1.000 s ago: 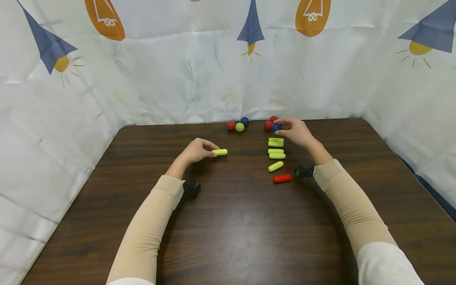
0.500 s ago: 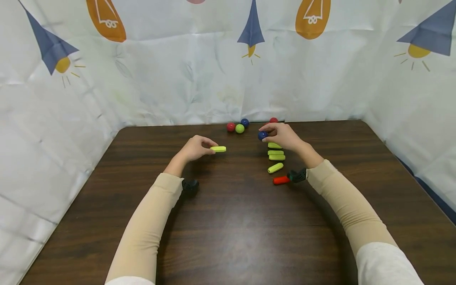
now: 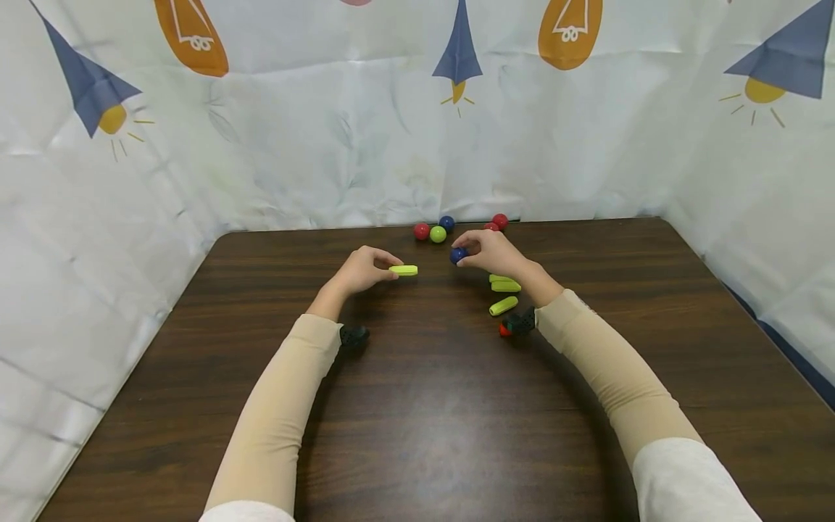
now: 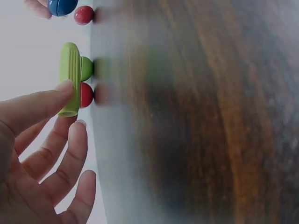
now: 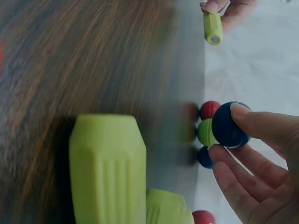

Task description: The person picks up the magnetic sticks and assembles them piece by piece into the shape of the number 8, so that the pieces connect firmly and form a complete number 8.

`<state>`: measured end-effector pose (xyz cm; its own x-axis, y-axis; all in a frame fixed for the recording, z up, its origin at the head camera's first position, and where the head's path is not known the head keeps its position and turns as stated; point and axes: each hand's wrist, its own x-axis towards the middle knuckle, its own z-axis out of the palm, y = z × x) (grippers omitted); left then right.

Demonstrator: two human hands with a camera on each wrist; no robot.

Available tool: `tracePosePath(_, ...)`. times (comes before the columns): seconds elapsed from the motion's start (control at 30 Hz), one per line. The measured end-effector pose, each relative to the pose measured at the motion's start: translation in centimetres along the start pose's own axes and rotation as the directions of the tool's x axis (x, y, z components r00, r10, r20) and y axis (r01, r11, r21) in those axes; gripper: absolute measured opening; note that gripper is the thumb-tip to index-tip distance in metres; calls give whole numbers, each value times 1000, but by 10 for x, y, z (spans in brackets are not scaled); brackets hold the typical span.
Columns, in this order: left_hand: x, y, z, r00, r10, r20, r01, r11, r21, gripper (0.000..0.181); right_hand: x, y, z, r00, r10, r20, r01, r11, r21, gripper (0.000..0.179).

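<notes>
My left hand (image 3: pixel 368 272) pinches a ribbed yellow-green magnetic rod (image 3: pixel 404 270) between thumb and fingers. In the left wrist view the rod (image 4: pixel 70 79) lies under the thumb, and the right wrist view shows a silvery disc in its end. A dark blue ball (image 3: pixel 459 255) is pinched by my right hand (image 3: pixel 492 252), a short distance to the right of the rod's free end. The right wrist view has the thumb on the blue ball (image 5: pixel 230 125), with fingertips beneath it. Rod and ball are apart, both held above the dark wooden table (image 3: pixel 417 406).
Red (image 3: pixel 421 232), green (image 3: pixel 438 234) and blue balls (image 3: pixel 446 222) cluster at the table's back edge. Red balls (image 3: pixel 499 221) sit behind my right hand. Several yellow-green rods (image 3: pixel 504 305) lie under my right forearm; a red rod (image 3: pixel 504 330) is mostly covered by the wrist camera.
My right hand has taken the blue ball from beside the red balls and carried it left and nearer, towards the rod. My left hand, still pinching the rod, has risen slightly in view.
</notes>
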<state>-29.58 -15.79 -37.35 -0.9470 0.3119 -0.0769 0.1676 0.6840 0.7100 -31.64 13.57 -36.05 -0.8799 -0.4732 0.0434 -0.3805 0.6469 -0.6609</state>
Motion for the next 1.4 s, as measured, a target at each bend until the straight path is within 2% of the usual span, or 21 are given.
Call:
tracePosePath(0.2,1,0,2,1000,-6,-3,6,1000,-1,29,4,-1,6,998,36,44,-36,999,1,33)
tracePosePath(0.43,4,0,3,1000,1,-17,-1,1000,-6,29,11,-4,13,995,57,88,-53,998,-41,32)
tracePosePath(0.67,5,-1,5,1000,-3,-15,3,1000,-8,30,16,-5,18,992,75,102,-75,997,-4,33)
tracePosePath(0.9,8,-2,4,1000,-4,-27,4,1000,-22,29,22,-12,26,991,106,82,-108,994,18,41)
tracePosePath(1.07,8,-2,4,999,-18,-27,18,1000,-14,29,26,-17,35,991,123,57,-125,992,27,39)
tracePosePath(1.4,9,-2,5,1000,7,-23,-7,1000,-11,30,27,-19,40,986,166,23,-166,986,-2,37)
